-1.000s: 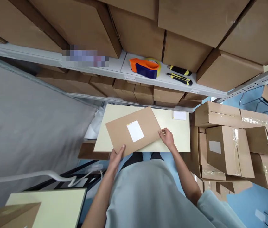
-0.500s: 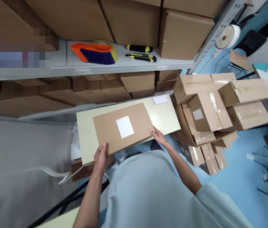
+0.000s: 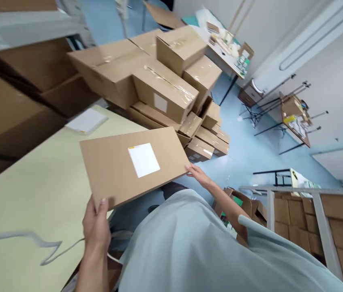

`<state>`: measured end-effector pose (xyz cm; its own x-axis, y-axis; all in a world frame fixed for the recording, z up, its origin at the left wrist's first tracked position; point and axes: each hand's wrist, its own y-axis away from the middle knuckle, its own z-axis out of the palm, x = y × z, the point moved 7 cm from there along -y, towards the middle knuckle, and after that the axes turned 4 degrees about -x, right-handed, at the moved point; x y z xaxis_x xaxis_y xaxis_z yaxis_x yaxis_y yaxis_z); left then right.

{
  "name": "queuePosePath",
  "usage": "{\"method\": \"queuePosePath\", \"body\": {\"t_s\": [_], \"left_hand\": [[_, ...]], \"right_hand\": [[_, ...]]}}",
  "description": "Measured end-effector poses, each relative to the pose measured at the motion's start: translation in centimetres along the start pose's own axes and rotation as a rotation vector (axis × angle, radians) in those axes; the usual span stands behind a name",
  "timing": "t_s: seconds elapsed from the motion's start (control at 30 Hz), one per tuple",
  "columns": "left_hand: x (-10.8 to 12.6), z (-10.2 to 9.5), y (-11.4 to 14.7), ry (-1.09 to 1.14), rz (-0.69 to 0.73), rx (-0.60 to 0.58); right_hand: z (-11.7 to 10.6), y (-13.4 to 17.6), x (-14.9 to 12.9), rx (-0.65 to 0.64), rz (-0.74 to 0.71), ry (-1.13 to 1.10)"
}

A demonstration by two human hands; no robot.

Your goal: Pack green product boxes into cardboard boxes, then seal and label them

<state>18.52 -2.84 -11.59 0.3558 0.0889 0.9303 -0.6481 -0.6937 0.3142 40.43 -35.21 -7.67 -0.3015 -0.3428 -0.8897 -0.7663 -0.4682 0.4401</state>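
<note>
A flat brown cardboard box (image 3: 113, 170) is held between my two hands in front of my body. On its upper face sits a white label (image 3: 144, 160) with a small yellow strip at one corner. My left hand (image 3: 97, 223) grips the near left corner, thumb on top and the other fingers hidden beneath. At the right end, my right hand (image 3: 197, 173) pinches the corner by the edge. The pale green table (image 3: 22, 198) lies under and to the left of the box. A white stack of labels or paper (image 3: 86, 120) rests at the table's far edge.
Stacked cardboard boxes (image 3: 156, 81) rise just beyond the held box. A shelf with boxes (image 3: 16, 117) stands at left, another rack (image 3: 323, 227) at lower right. A white cable (image 3: 22, 235) crosses the table. Blue floor (image 3: 235, 170) and several tables lie to the right.
My view and body have turned to the right, bringing the stacked boxes nearer and more of the room into sight. Both hands still hold the flat box, which has moved along with me.
</note>
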Motion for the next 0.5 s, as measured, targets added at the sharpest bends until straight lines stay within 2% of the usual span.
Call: {"method": "queuePosePath", "body": {"t_s": [0.17, 0.27, 0.37, 0.5], "left_hand": [[3.6, 11.1, 1.4, 0.086, 0.099, -0.382], [4.2, 16.6, 3.0, 0.011, 0.168, -0.507], [4.3, 21.1, 4.6, -0.081, 0.222, -0.577], [4.8, 26.3, 6.2, -0.131, 0.237, -0.669]], "right_hand": [[-9.8, 10.0, 3.7, 0.337, 0.054, -0.117], [-14.0, 14.7, 6.6, 0.472, 0.122, -0.196], [-17.3, 17.5, 9.2, 0.575, 0.161, -0.279], [-21.5, 18.4, 11.7, 0.676, 0.177, -0.338]]}}
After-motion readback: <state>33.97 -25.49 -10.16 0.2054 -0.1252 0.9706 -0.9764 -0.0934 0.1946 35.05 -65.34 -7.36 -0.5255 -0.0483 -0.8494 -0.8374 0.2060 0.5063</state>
